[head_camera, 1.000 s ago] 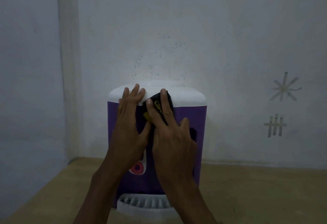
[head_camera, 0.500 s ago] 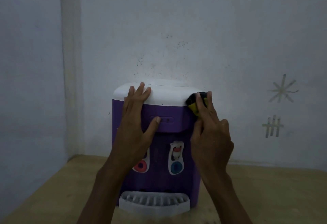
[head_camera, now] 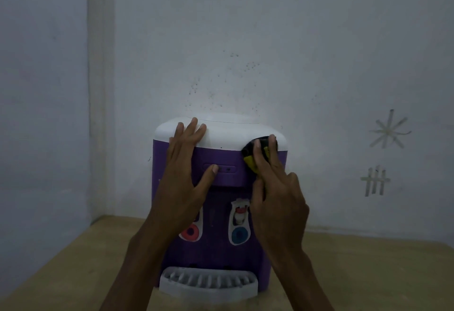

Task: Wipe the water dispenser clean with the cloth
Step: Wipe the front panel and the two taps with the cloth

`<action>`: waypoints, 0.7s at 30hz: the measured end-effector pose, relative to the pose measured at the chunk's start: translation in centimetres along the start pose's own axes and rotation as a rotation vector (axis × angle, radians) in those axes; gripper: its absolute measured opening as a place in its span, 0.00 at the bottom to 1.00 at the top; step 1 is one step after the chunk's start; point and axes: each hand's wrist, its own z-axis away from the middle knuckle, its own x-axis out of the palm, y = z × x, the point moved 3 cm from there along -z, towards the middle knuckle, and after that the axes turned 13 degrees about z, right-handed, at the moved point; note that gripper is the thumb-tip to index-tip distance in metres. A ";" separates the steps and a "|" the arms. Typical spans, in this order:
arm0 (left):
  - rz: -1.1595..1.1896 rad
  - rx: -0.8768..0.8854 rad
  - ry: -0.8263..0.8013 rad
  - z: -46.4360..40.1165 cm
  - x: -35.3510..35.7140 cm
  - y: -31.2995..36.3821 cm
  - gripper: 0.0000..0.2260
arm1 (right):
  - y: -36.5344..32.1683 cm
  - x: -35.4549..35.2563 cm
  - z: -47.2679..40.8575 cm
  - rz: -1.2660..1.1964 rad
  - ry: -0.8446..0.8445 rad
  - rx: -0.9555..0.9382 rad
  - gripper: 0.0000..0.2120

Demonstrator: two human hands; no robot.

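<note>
Right, left hand [head_camera: 183,170] lies flat w/ fingers straight on the water dispenser [head_camera: 216,202], fingertips up on its white top, thumb by the small purple panel, bracing it. The dispenser stands on the wooden table [head_camera: 368,274] against the wall, red tap [head_camera: 190,232] and blue tap [head_camera: 239,233] below, drip tray [head_camera: 208,283] at the front. Over to the right hand [head_camera: 275,188]: straight fingers press the black-and-yellow cloth [head_camera: 253,156] onto the top right corner, where white meets purple. Step looks like wiping the upper edge. Next, probably down the right side or front, keeping pressure on.
</note>
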 end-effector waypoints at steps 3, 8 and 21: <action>0.000 -0.004 0.001 0.1 0.0 0.0 0.32 | 0.7 0.0 -0.2 -0.019 0.012 0.118 0.33; -0.001 0.001 0.008 0.0 0.0 0.0 0.32 | -0.3 0.6 1.1 -0.012 0.034 0.025 0.33; 0.001 -0.004 -0.001 0.0 0.0 0.0 0.31 | 0.9 1.2 1.1 0.004 0.087 0.083 0.33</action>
